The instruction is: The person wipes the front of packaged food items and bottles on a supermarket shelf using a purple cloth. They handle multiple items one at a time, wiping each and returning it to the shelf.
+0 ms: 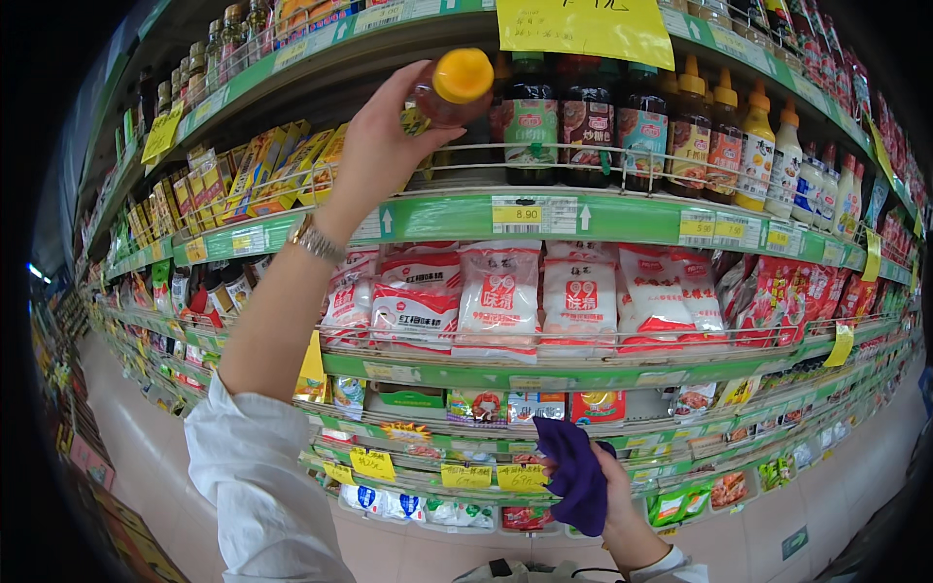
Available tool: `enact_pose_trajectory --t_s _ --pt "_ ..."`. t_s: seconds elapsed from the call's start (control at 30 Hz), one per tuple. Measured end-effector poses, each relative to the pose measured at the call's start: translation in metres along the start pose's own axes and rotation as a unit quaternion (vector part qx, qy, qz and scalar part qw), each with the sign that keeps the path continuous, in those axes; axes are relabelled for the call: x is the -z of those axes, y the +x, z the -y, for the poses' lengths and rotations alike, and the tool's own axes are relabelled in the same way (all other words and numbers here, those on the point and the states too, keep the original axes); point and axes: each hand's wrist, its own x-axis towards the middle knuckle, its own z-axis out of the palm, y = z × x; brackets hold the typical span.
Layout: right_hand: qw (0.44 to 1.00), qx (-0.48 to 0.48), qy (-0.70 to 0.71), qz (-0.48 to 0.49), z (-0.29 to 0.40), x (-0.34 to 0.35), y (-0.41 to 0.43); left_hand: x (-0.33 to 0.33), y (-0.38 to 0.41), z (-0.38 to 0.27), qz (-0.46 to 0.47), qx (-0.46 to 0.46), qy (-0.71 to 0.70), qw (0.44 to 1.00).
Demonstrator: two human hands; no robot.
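My left hand (386, 135), with a metal-band watch at the wrist, is raised to the upper shelf and grips a dark sauce bottle (444, 106) with a yellow cap. The bottle leans towards me, left of a row of dark sauce bottles (532, 120) standing behind a wire rail. Low in front of me, my right hand (616, 488) holds a crumpled purple cloth (579, 477), which hides part of the fingers.
Yellow boxes (255, 175) stand left of the bottles, squeeze bottles (758, 146) to the right. White and red bags (499, 295) fill the shelf below. Wire rails edge the shelves, and a yellow paper sign (587, 29) hangs above the bottles. Lower shelves hold packets.
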Motion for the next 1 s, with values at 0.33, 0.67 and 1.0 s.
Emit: enact_pose_trajectory --t_s 0.33,0.67,1.0 --pt "0.999 0.028 -0.007 -0.022 0.005 0.017 -0.001 -0.018 0.045 0.041 0.401 0.187 -0.151 0.884" --pt "1.0 0.0 0.008 -0.002 0.0 0.029 0.0 -0.013 0.049 0.028 0.4 0.445 -0.379 0.706" --pt "0.999 -0.03 0.005 -0.036 -0.006 0.022 0.003 -0.055 0.056 -0.027 -0.008 0.179 -0.081 0.98"
